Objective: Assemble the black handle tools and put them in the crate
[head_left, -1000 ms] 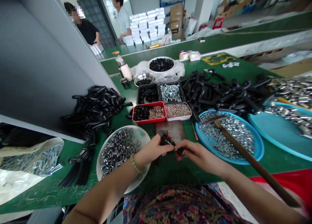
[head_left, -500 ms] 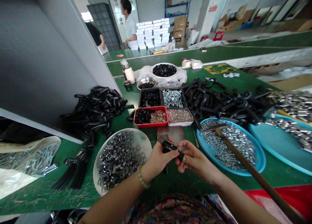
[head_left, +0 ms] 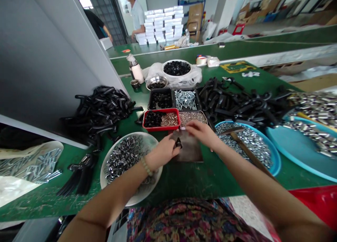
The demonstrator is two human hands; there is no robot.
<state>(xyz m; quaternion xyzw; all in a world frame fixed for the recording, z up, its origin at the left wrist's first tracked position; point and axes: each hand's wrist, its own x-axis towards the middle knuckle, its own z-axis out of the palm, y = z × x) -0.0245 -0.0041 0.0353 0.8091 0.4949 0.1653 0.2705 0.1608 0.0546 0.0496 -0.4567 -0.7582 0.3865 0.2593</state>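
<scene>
My left hand [head_left: 163, 151] is closed round a small black plastic part [head_left: 178, 143] and holds it over a grey metal plate [head_left: 190, 147] on the green bench. My right hand [head_left: 200, 131] reaches forward with its fingertips at the near edge of the white tray of small brassy pieces [head_left: 193, 117], right next to the red tray [head_left: 161, 119]. The fingers are curled downward and what they touch is hidden. A white bowl of metal rings [head_left: 129, 157] lies just left of my left hand.
Black handles lie in piles at left [head_left: 101, 108] and right [head_left: 237, 101]. A blue tray of nuts [head_left: 273, 164] carries a wooden-handled hammer [head_left: 244, 143]. Black trays of caps [head_left: 160, 100] and screws [head_left: 185, 99] stand behind. Two people stand at the far bench.
My right hand has let go of the black part and moved forward to the tray of brassy pieces. My left hand keeps the part and has lowered it to the metal plate.
</scene>
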